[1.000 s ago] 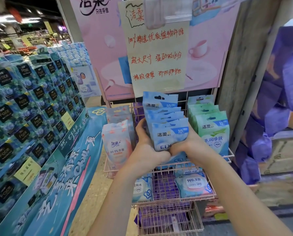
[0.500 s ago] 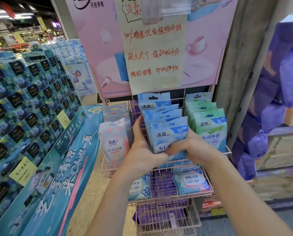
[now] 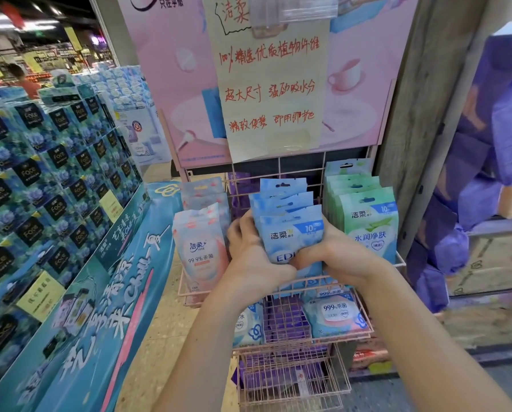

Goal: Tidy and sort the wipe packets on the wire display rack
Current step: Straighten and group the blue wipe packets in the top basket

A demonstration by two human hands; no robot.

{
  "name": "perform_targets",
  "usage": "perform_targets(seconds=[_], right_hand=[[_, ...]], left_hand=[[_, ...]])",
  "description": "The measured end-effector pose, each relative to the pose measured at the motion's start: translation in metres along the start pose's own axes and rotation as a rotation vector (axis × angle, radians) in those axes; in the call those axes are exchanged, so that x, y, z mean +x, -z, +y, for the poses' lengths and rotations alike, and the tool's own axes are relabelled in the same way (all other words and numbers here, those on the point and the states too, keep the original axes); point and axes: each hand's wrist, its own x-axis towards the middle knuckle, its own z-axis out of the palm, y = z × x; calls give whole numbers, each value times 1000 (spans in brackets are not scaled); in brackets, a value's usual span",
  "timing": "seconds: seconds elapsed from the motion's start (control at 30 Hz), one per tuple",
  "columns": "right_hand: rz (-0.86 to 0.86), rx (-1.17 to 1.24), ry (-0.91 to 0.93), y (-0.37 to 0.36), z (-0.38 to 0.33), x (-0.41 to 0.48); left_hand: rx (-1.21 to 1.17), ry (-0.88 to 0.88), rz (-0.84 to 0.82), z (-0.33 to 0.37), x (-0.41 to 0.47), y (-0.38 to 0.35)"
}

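Observation:
A pink wire rack [image 3: 396, 258] holds three upright rows of wipe packets on its top shelf: pink packets [image 3: 199, 243] at the left, blue packets [image 3: 290, 224] in the middle, green packets [image 3: 367, 221] at the right. My left hand [image 3: 250, 251] grips the left side of the blue stack, its fingers curled behind the packets. From the other side my right hand [image 3: 336, 252] grips the stack's lower right, thumb on the front packet. Both thumbs meet at the front packet's bottom edge.
The lower shelf carries flat wipe packs [image 3: 335, 315] and purple packets [image 3: 286, 321]; another wire basket [image 3: 296, 382] sits beneath. A handwritten paper sign [image 3: 271, 84] hangs above. Stacked blue tissue boxes [image 3: 49, 179] fill the left; purple packs [image 3: 486, 144] are at the right beside a wooden post [image 3: 427, 99].
Both hands stayed on the blue stack. My left fingers have curled further round its left side and the packets sit more squarely together.

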Motion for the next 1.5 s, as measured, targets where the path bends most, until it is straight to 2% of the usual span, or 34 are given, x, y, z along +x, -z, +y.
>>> perform_targets(seconds=[0.13, 0.37, 0.53, 0.67, 0.9, 1.0, 1.13, 1.4, 1.5], right_hand=[[-2, 12, 10, -1, -2, -3], [38, -12, 44, -5, -6, -6], [-12, 98, 32, -5, -9, -12], [129, 5, 49, -18, -12, -11], [345, 72, 259, -22, -23, -10], [380, 30, 164, -23, -18, -5], [373, 89, 26, -23, -13, -1], [418, 63, 70, -28, -18, 1], [395, 55, 57, -32, -14, 4]], left_hand=[[-87, 35, -114, -3, 3, 3], [-136, 28, -170, -7, 7, 2], [-188, 46, -154, -11, 10, 3], [-241, 43, -130, -11, 15, -1], [-376, -47, 46, -1, 21, -10], [-319, 3, -67, -1, 23, -12], [-288, 53, -187, 2, 24, -14], [-235, -74, -11, -2, 28, -18], [-273, -69, -23, -2, 28, -10]])
